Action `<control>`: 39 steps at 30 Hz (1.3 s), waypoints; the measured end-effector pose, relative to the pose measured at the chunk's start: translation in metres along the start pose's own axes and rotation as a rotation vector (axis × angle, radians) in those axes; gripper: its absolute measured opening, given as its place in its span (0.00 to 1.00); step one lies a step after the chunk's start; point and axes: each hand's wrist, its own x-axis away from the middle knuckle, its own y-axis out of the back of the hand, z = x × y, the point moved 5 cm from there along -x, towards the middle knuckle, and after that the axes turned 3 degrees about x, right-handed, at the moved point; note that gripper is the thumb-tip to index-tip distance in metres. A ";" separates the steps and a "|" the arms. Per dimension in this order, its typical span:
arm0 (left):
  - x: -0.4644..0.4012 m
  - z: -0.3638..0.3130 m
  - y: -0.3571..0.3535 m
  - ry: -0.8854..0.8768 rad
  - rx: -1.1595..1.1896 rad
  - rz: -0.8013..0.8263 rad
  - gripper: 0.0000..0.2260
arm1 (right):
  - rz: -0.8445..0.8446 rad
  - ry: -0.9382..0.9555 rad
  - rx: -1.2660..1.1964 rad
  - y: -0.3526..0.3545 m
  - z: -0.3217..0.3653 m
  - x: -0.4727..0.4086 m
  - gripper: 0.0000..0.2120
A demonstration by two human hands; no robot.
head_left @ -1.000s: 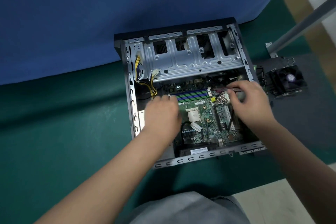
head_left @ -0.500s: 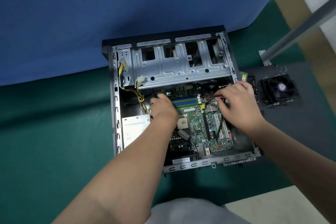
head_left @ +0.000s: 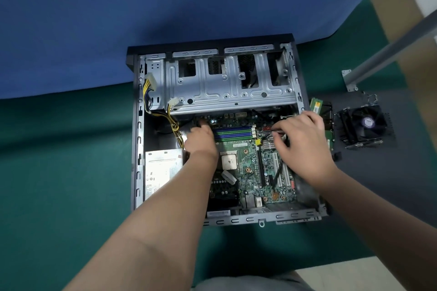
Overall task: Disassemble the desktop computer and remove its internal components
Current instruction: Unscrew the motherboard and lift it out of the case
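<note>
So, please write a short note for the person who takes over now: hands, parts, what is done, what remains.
Left hand reaches into the case at the board's left edge; its grip is hidden.
Right hand pinches a thin cable over the board.
Done: cooler fan and memory stick lie outside, right of the case.
Left: cables, board, power supply.
</note>
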 end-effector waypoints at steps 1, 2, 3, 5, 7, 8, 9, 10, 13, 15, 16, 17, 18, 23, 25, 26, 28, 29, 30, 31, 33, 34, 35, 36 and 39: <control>-0.001 0.000 0.000 0.002 0.001 0.001 0.26 | 0.002 0.000 0.004 0.000 0.000 0.000 0.06; -0.001 0.000 0.001 0.000 -0.001 0.002 0.25 | 0.002 0.001 0.006 -0.001 0.000 0.000 0.06; -0.003 0.000 0.001 -0.004 -0.005 0.002 0.25 | 0.001 0.000 0.005 -0.001 0.000 0.000 0.06; -0.005 0.001 0.003 -0.010 -0.014 -0.003 0.22 | -0.003 0.002 0.006 -0.001 -0.001 0.000 0.06; -0.007 0.001 0.005 -0.015 -0.014 0.005 0.19 | -0.006 0.005 0.011 -0.002 -0.001 0.001 0.06; -0.008 0.001 0.006 -0.020 -0.015 0.011 0.18 | -0.008 0.005 0.013 -0.002 -0.001 0.000 0.06; -0.008 0.001 0.007 -0.025 -0.019 0.016 0.17 | -0.011 0.005 0.016 -0.002 -0.001 0.000 0.05; -0.007 0.000 0.008 -0.028 -0.028 0.018 0.17 | -0.012 0.005 0.020 -0.002 -0.001 0.000 0.05; -0.003 -0.002 0.010 -0.009 -0.040 0.023 0.19 | -0.014 0.004 0.033 -0.002 -0.001 0.000 0.05; 0.003 -0.004 0.015 -0.007 -0.043 0.013 0.21 | -0.013 0.003 0.038 -0.002 0.000 0.000 0.05; 0.008 -0.006 0.018 -0.026 -0.052 0.002 0.22 | -0.019 0.003 0.034 -0.002 0.000 -0.001 0.05; 0.013 -0.009 0.022 -0.059 -0.051 -0.014 0.22 | -0.026 0.004 0.028 -0.001 0.000 -0.001 0.04; 0.019 -0.012 0.026 -0.100 -0.024 -0.037 0.22 | -0.030 0.003 0.025 -0.001 0.001 -0.001 0.04; 0.056 -0.015 0.043 -0.265 0.493 -0.065 0.14 | -0.009 -0.028 -0.030 0.007 0.002 0.003 0.06; 0.071 -0.011 0.041 -0.203 0.936 0.108 0.12 | -0.005 -0.073 -0.139 0.013 0.005 0.009 0.08; 0.080 -0.011 0.038 -0.156 1.187 0.231 0.12 | 0.005 -0.126 -0.225 0.017 0.007 0.013 0.09; 0.101 -0.014 0.036 -0.131 1.549 0.445 0.11 | 0.045 -0.246 -0.419 0.024 0.015 0.025 0.10; 0.110 -0.016 0.036 -0.146 1.646 0.521 0.11 | 0.075 -0.284 -0.515 0.028 0.022 0.033 0.10; 0.120 -0.019 0.037 -0.170 1.708 0.590 0.11 | 0.101 -0.306 -0.604 0.032 0.028 0.040 0.10; 0.130 -0.022 0.037 -0.195 1.747 0.648 0.11 | 0.113 -0.317 -0.687 0.037 0.034 0.047 0.09; 0.150 -0.030 0.036 -0.218 1.791 0.733 0.10 | 0.093 -0.323 -0.815 0.052 0.042 0.060 0.07; 0.159 -0.033 0.035 -0.217 1.808 0.760 0.09 | 0.070 -0.322 -0.853 0.060 0.044 0.065 0.08; 0.166 -0.036 0.034 -0.216 1.823 0.775 0.08 | 0.054 -0.320 -0.881 0.067 0.046 0.069 0.08; 0.173 -0.040 0.032 -0.216 1.835 0.787 0.07 | 0.049 -0.320 -0.913 0.074 0.047 0.072 0.07; 0.186 -0.050 0.030 -0.264 1.821 0.833 0.07 | 0.103 -0.347 -1.050 0.086 0.046 0.082 0.05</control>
